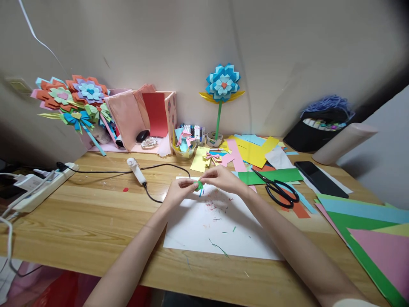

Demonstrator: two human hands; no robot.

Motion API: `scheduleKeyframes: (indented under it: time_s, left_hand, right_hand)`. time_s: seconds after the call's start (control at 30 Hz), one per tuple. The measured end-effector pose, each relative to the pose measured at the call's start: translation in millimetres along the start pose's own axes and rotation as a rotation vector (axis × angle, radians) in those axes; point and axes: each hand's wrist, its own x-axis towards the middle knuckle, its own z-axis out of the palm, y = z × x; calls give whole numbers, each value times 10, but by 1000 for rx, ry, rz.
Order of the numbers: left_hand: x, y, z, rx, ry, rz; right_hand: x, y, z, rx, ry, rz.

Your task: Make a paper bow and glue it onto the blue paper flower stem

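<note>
"Above the white sheet (188,234) on the desk (108,226), what is the state of the hands?"

"Together. The left hand (179,190) pinches a small green paper piece (199,186) between thumb and fingers. The right hand (221,178) closes on it from the other side, and the fingertips of both meet there."

"Position and shape of the piece?"

"Held near the far edge of the sheet. Its exact folds are too small and too covered to tell. A thin blue strip (200,193) shows just below it; whether the two are joined cannot be told."

"Condition of the sheet?"

"It lies flat under the hands, with red specks (211,207) near the middle and green slivers (234,229) nearer the front edge."

"Items to the right?"

"Black-handled scissors (268,182) lie across a green strip (245,178). A dark phone (321,179) lies beyond them, and a stack of coloured paper (380,256) sits at the right of the desk."

"To the left?"

"A white corded tool (136,172), its black cord running past the sheet's corner, and a power strip (47,189) with plugs in it."

"And at the wall?"

"A blue paper flower (223,81) stands upright in a tape roll (213,140). A pink box (171,111) stands to its left, with more paper flowers (62,96) at the box's far end."
</note>
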Motion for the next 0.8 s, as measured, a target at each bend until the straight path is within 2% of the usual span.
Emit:
scheduleKeyframes:
  time_s: [0.1,0.17,0.23,0.3,0.33,0.4,0.5,0.6,0.7,0.8]
  left_hand:
    - [7,7,94,-56,5,-39]
    - [0,31,205,-107,12,-78]
    - [-7,69,342,-156,16,-114]
    - [-1,106,488,-191,14,-141]
    - [10,120,560,-202,12,-148]
    - [46,135,695,-212,0,-150]
    - [100,129,863,-209,-37,-130]
    - [113,108,968,-181,-43,-120]
    - [92,76,1005,-175,-5,-121]
    - [65,54,998,-198,32,-139]
  right_hand:
    - [-175,82,-139,13,123,17]
    - [-374,229,-338,-93,280,61]
    - [-635,437,-574,-351,513,170]
    - [-917,662,-777,-682,698,390]
    - [-1049,766,-849,-798,724,523]
    - [-1259,935,-926,-890,638,666]
    - [-1408,1077,-926,-875,540,600]
    - [-1420,1129,-899,-798,531,537]
    - [-1391,1112,-866,-622,645,546]
    - [-1338,978,-755,-187,782,463]
